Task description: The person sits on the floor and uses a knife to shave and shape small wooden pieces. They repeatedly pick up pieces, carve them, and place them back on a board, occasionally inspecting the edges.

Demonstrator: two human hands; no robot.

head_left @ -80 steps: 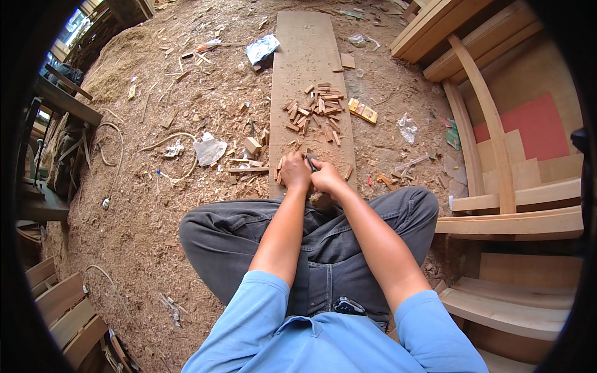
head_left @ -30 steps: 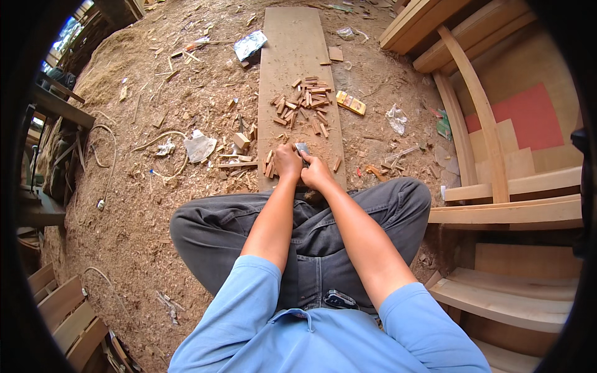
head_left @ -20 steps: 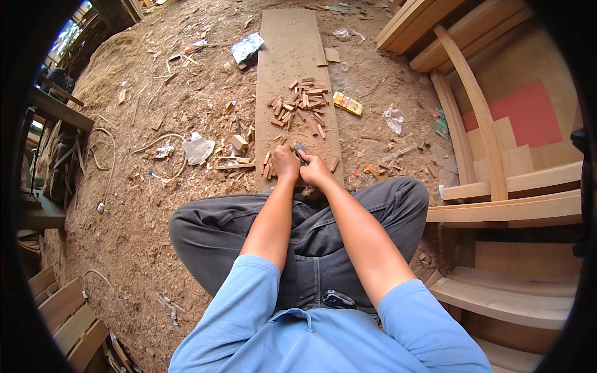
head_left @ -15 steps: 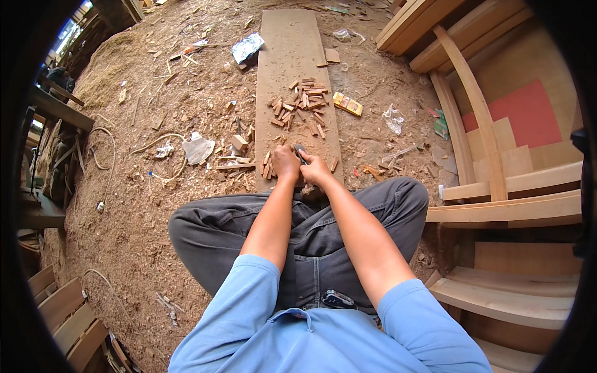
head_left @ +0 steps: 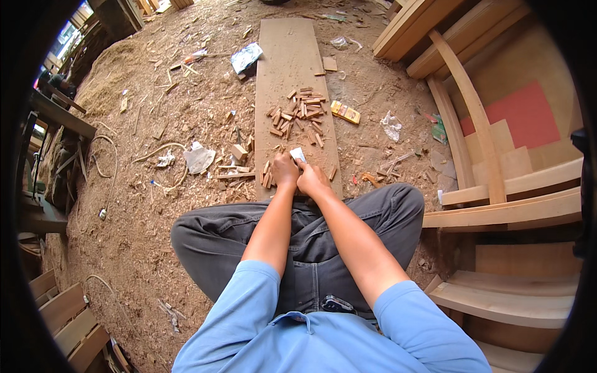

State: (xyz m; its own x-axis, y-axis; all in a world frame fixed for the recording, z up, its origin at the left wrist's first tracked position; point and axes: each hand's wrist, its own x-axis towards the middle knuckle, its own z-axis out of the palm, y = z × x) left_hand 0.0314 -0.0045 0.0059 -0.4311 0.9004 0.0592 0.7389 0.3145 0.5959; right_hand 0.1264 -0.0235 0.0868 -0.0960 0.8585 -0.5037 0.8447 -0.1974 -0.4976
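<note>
My hands are close together over the near end of a long brown board [head_left: 287, 50]. My right hand [head_left: 313, 181] is closed around a flat-bladed tool [head_left: 298, 154], whose blade shines white; its handle is hidden in the fist. Touching or nearly touching it, my left hand [head_left: 286, 172] is closed too, and what its fingers grip is hidden. Beyond them lies a loose heap of small wooden sticks [head_left: 306, 107]. A few more sticks [head_left: 267, 175] lie just left of my left hand, and a single stick [head_left: 333, 173] is right of my right hand.
Wood shavings [head_left: 143, 248] cover the ground. A yellow packet [head_left: 345, 112] lies right of the board, a silvery packet [head_left: 246, 58] on its left. Wood offcuts [head_left: 239, 152] lie near my left knee. A wooden frame [head_left: 510, 181] stands close on the right; slatted wood [head_left: 74, 323] is at lower left.
The tool's blade has turned from dark to bright white and shows more above my hands. Both hands stay together, slightly lower in the picture. The view has shifted a little.
</note>
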